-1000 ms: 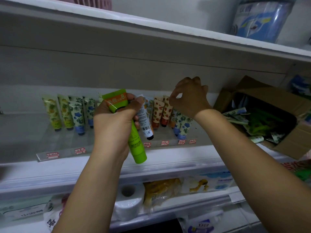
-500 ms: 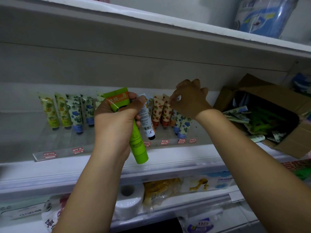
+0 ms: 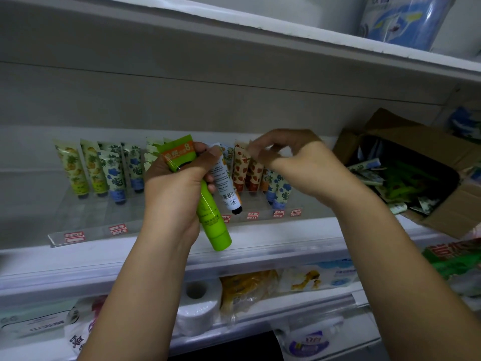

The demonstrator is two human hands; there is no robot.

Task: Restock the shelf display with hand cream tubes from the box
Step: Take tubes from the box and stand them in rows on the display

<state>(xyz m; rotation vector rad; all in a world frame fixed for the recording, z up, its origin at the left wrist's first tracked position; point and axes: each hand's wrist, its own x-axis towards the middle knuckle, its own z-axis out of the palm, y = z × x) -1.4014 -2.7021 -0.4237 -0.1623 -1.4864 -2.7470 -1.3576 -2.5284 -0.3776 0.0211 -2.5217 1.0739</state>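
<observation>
My left hand (image 3: 174,188) grips two tubes caps down: a bright green tube (image 3: 210,220) with an orange label at its top, and a white tube (image 3: 226,186) with a barcode and black cap. My right hand (image 3: 291,162) is in front of the clear display rack (image 3: 86,225), fingers pinched at the top of a red strawberry-print tube (image 3: 240,170) standing in the rack. Yellow-print tubes (image 3: 71,170) and blue-flower tubes (image 3: 115,175) stand in the left slots. The open cardboard box (image 3: 442,204) lies on the shelf at right, with several tubes inside.
The upper shelf board (image 3: 234,29) overhangs close above the rack, with a blue wrapped pack (image 3: 406,19) on it. Below the shelf edge lie a toilet paper roll (image 3: 197,303), yellow packets (image 3: 247,287) and other wrapped goods. A green pack (image 3: 458,259) sits at right.
My right hand has shifted slightly down and left at the strawberry-print tubes, its fingers blurred. My left hand still holds the same two tubes in about the same place.
</observation>
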